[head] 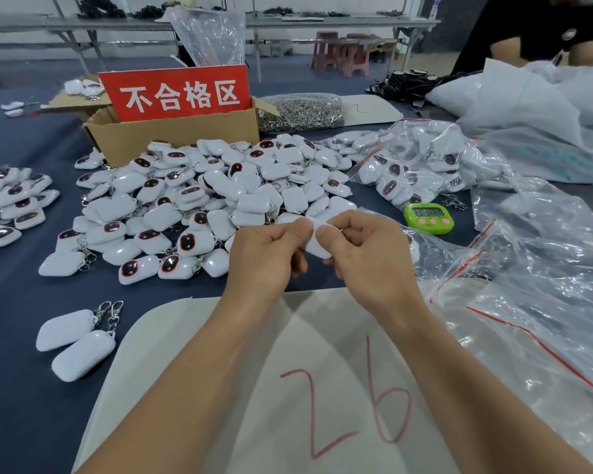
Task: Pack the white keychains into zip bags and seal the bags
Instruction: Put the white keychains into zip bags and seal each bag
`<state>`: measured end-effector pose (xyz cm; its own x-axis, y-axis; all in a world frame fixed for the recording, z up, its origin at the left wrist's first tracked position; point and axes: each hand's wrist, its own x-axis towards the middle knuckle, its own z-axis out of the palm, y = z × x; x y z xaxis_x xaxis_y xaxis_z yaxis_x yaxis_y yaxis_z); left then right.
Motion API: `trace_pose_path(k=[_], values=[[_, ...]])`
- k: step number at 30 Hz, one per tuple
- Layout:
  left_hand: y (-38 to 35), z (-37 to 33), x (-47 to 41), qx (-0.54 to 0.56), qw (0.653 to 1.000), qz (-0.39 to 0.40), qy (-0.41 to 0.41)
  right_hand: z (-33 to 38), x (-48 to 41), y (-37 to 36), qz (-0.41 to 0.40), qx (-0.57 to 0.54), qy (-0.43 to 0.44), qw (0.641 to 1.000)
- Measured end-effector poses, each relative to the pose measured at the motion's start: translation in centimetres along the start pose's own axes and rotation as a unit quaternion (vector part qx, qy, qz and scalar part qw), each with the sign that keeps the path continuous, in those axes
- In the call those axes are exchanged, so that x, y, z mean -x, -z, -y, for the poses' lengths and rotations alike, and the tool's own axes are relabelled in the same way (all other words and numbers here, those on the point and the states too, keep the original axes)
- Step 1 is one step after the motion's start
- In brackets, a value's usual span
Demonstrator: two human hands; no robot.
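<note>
Above a white card marked "26" [288, 388], both my hands hold one white keychain [317, 248]. My left hand [271, 254] pinches its left end with thumb and forefinger. My right hand [367, 254] grips its right side, fingers curled round it. Whether a bag is around it I cannot tell. A big heap of white keychains [202, 200] lies just beyond my hands. Two loose keychains [76, 340] with metal clasps lie at the near left. Empty zip bags with red strips [534, 302] spread out at the right.
A cardboard box with a red sign [175, 128] stands behind the heap. Beside it lies a bag of metal clasps [302, 112]. A green timer [428, 217] sits right of my hands. Filled bags [425, 162] lie behind it, another person [541, 32] at far right.
</note>
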<state>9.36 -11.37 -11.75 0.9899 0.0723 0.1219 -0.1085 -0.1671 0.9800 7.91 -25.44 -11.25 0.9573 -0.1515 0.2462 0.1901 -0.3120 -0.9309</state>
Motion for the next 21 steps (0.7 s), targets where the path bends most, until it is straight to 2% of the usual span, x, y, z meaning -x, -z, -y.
trace_pose_path(k=[3, 5, 8, 10, 13, 15, 18, 21], values=[[-0.4, 0.3, 0.5, -0.066, 0.997, 0.001, -0.040, -0.1, -0.3, 0.7, -0.048, 0.047, 0.026, 0.997], [-0.9, 0.1, 1.2, -0.142, 0.987, 0.002, -0.082, 0.0, -0.8, 1.9, -0.128, 0.083, 0.040, 0.987], [-3.0, -0.9, 3.4, -0.201, 0.971, 0.040, -0.119, 0.3, -1.6, 4.3, -0.286, 0.183, 0.053, 0.939], [-5.0, -1.0, 4.8, -0.250, 0.952, 0.089, -0.154, 0.6, -1.8, 5.6, -0.333, 0.226, 0.041, 0.915], [-7.5, -0.9, 5.6, -0.375, 0.893, 0.101, -0.225, 0.6, -1.8, 6.2, -0.345, 0.270, 0.015, 0.899], [-8.0, -0.7, 5.5, -0.420, 0.874, 0.090, -0.226, 0.7, -1.6, 6.3, -0.345, 0.273, 0.015, 0.898], [-8.1, -0.1, 5.6, -0.420, 0.871, 0.094, -0.237, 0.6, -1.5, 6.2, -0.335, 0.264, 0.024, 0.904], [-7.8, 0.1, 5.5, -0.395, 0.891, 0.091, -0.207, 0.5, -1.5, 6.0, -0.325, 0.265, 0.026, 0.908]])
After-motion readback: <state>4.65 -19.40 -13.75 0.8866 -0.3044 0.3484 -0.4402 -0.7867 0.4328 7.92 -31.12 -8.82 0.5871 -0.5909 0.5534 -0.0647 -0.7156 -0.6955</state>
